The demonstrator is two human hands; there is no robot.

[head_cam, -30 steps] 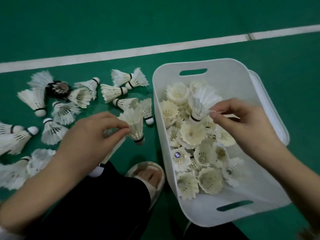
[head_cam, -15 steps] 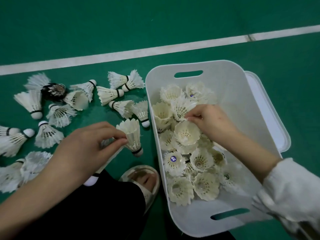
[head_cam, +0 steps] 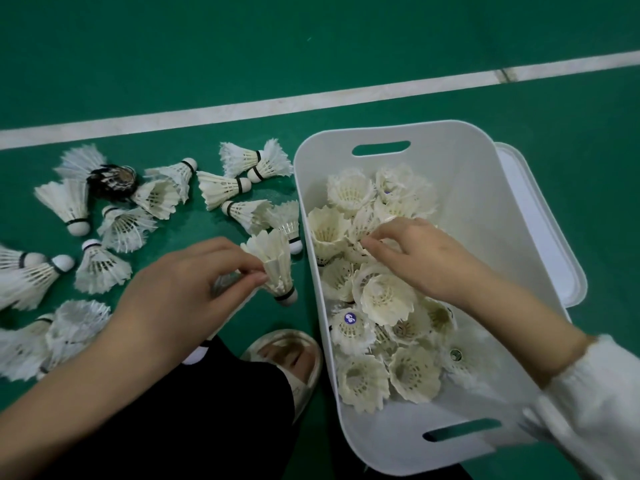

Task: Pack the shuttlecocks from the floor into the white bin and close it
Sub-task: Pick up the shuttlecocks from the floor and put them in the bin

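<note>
The left hand [head_cam: 194, 289] pinches a shuttlecock [head_cam: 273, 268] between thumb and fingertips, low on its feather skirt. This shuttlecock is just above the floor [head_cam: 311, 46] and just outside the white bin's left wall. Its long axis runs roughly from 11 to 5 o'clock, with the black-banded cork at 5 o'clock and the feathers flaring toward 11. A second cork with a black band pokes out below the palm at 6 o'clock, but how it is held is hidden.

The right hand [head_cam: 415, 258] reaches into the white bin [head_cam: 485, 202] with its fingers curled down onto the heap. Whether they grip anything I cannot tell. Around and below it, the packed shuttlecocks [head_cam: 388, 296] mostly stand cork-down with their open skirts facing up.

The bin's long axis runs from 12 to 6 o'clock, with a handle slot at each end. The lid [head_cam: 540, 216] lies flat at its 3 o'clock side, partly under it.

From 9 to 12 o'clock of the left hand, the loose shuttlecocks [head_cam: 221, 188] lie on their sides on the floor, their corks pointing in various directions. One black shuttlecock [head_cam: 110, 180] lies among them at about 10 o'clock.

A sandalled foot [head_cam: 287, 358] sits at 6 o'clock between the hands, beside the bin. A white line [head_cam: 277, 105] crosses the green floor beyond the bin at 12 o'clock.
</note>
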